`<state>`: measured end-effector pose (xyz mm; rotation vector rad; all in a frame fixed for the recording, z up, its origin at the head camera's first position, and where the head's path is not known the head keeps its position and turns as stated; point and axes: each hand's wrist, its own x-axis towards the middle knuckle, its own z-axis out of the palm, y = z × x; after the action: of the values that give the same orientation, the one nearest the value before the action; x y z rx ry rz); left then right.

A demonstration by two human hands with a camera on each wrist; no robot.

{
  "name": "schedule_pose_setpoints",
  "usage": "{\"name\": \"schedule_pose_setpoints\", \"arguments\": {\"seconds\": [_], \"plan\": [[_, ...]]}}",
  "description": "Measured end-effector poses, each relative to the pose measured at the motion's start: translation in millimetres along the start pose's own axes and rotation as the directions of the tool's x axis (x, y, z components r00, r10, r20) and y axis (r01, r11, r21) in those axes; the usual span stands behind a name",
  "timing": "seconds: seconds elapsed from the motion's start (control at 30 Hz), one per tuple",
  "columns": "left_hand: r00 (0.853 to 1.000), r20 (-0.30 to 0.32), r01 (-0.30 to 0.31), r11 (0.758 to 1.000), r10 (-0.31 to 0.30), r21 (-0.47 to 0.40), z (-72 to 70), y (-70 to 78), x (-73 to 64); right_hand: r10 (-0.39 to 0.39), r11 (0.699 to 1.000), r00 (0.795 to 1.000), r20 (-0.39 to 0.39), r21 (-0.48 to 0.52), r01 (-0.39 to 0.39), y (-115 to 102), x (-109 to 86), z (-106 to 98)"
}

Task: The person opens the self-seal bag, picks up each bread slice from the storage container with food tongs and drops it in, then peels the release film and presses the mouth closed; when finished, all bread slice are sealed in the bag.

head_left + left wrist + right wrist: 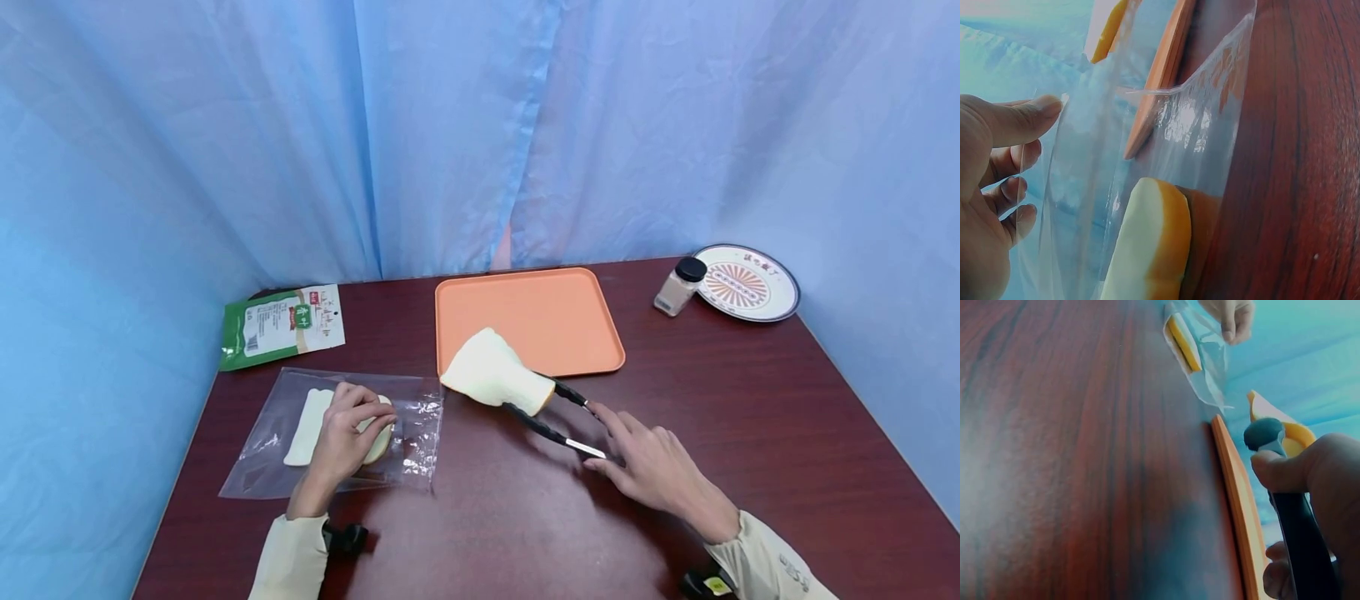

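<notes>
My left hand [348, 429] pinches the upper film of a clear plastic bag [258, 454] between thumb and fingers, lifting it a little. Inside the bag lies a bread slice [1141, 244], partly hidden by that hand in the head view. With my right hand [652, 462] I grip black-and-silver tongs [581, 448]. Between the tongs' black tips hangs another bread slice [491, 371], bent where it is squeezed, above the near left corner of the orange tray [536, 317]. In the right wrist view the tongs [1300, 544] run along the palm, the slice [1272, 412] beyond them.
A green and white food packet [281, 325] lies at the back left. At the back right, a black-capped jar [678, 287] leans against the rim of a patterned white plate [750, 283]. Blue curtains [450, 133] close off the table's back and sides.
</notes>
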<state>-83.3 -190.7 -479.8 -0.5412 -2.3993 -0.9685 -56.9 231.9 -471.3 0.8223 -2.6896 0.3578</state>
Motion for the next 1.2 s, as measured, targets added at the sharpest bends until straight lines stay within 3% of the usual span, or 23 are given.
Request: {"name": "schedule_pose_setpoints", "arguments": {"seconds": [0.43, 0.63, 1.2], "plan": [[1.0, 0.004, 0.015, 0.999, -0.015, 0.03, -2.4, 2.8, 0.8, -0.144, 0.987, 0.985, 0.095, 0.09, 0.135, -0.4, -7.0, 12.1], [1.0, -0.002, -0.004, 1.0, 0.004, 0.014, -2.6, 1.1, 0.1, -0.198, 0.975, 0.976, 0.095, 0.12, 0.187, -4.1, -4.7, 17.9], [1.0, -0.014, -0.027, 1.0, 0.027, -0.002, -4.4, 2.8, 1.8, -0.255, 0.963, 0.958, 0.127, 0.117, 0.241, -14.1, 5.0, 34.4]]}}
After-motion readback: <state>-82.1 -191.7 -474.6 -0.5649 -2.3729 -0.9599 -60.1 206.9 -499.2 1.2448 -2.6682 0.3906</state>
